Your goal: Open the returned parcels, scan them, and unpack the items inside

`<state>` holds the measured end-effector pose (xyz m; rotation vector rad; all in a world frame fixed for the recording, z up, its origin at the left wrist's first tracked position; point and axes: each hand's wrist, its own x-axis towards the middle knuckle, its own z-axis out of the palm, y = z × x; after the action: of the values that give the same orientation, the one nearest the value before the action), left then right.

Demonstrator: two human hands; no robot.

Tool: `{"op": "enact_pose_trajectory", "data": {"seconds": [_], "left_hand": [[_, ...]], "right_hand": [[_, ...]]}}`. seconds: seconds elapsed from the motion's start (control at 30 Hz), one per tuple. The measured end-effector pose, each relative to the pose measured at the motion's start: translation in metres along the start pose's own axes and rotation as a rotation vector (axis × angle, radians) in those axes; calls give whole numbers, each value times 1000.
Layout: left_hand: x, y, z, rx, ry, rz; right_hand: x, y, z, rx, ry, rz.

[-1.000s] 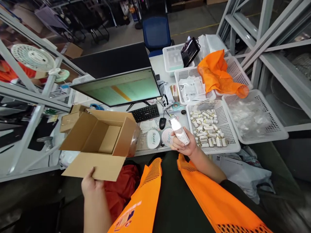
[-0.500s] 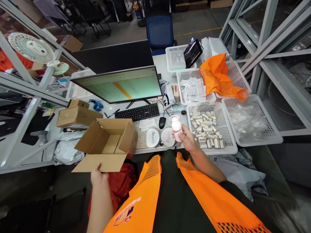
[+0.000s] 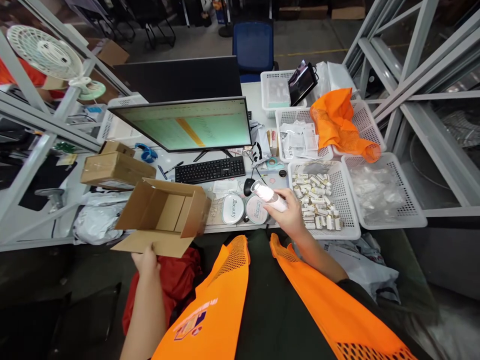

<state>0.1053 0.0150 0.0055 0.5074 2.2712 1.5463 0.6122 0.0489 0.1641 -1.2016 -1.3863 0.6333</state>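
My left hand [image 3: 147,260] grips the near flap of an open box [image 3: 165,215], fingers clenched on the cardboard edge, and holds the box out past the front edge of the bench [image 3: 225,220], its open top tipped toward me so I see down into the bare inside. My right hand [image 3: 290,217] is wrapped around a white bottle [image 3: 268,194], grasping it by the lower end while it lies tilted, its cap end pointing left and away from me. The bottle hangs just over the bench edge, above two round tins [image 3: 244,209] that sit side by side, and to the right of the box, apart from it. Just right of my right hand stands a white basket [image 3: 350,220] full of small vials [image 3: 317,200]; another basket [image 3: 412,200] beyond it holds clear bags. Behind the tins lie a mouse [image 3: 248,186] and a keyboard [image 3: 210,170], with a monitor [image 3: 187,125] showing a green sheet above them. Closed cartons [image 3: 114,167] sit on the bench left of the keyboard, behind the box I hold. An orange vest [image 3: 337,122] is draped over the far baskets.
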Motion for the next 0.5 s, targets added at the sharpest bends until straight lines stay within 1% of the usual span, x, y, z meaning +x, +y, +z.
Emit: {"op": "enact_pose_trajectory", "data": {"seconds": [0.07, 0.13, 0.23, 0.3, 0.4, 0.5], "left_hand": [[-1, 2, 0, -29, 51, 3], [-3, 5, -1, -50, 67, 21], [-6, 9, 1, -67, 62, 41], [-6, 12, 7, -72, 55, 34], [-5, 17, 20, -74, 32, 25], [-4, 22, 28, -66, 1, 27]], "right_hand": [[-1, -4, -2, -16, 9, 1], [-2, -4, -3, 17, 4, 79], [-1, 2, -2, 180, -44, 254], [3, 6, -2, 337, -88, 323], [12, 2, 0, 527, -153, 360], [22, -11, 1, 644, -219, 365]]}}
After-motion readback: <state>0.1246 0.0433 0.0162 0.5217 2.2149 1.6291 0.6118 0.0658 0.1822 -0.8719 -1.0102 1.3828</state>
